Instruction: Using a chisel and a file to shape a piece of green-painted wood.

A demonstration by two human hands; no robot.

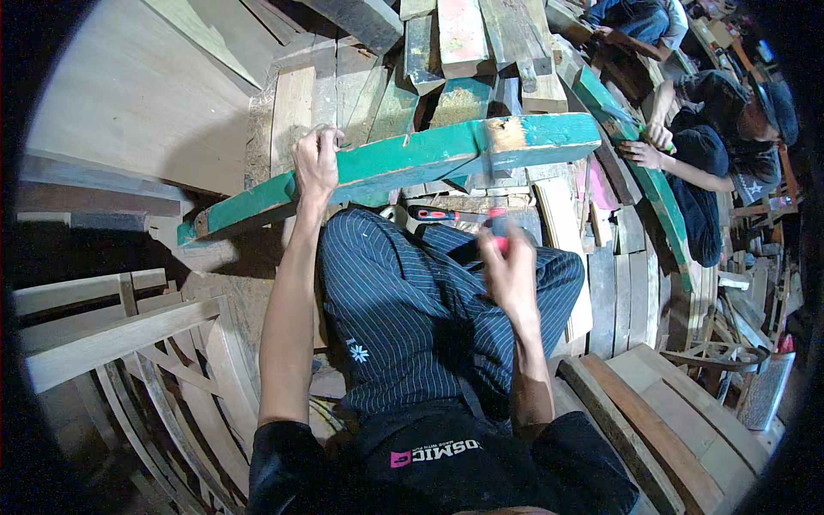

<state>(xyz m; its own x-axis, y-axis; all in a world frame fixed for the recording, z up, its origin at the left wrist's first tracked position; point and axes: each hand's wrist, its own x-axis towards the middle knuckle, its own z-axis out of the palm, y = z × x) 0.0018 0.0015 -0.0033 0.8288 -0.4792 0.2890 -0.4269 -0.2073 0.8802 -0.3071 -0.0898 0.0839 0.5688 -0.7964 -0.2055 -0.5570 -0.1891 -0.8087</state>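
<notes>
A long wooden beam (403, 159) with green paint lies slantwise across the space in front of my crossed legs. My left hand (316, 163) is closed over its upper edge, left of the middle. Toward the right end, a patch of bare pale wood shows on the beam. My right hand (510, 266) grips a hand tool with a red and black handle (498, 225). Its thin blade or shaft is smeared by motion and points up at the bare patch; contact cannot be made out. Another red and black handled tool (433, 214) lies below the beam.
Wooden blocks (463, 39) are stacked beyond the beam. Slatted wooden frames (154, 343) stand at lower left, a large panel (146, 94) at upper left. Right, a co-worker's hands (648, 150) are at another green beam (657, 189); a second person (639, 26) sits farther back.
</notes>
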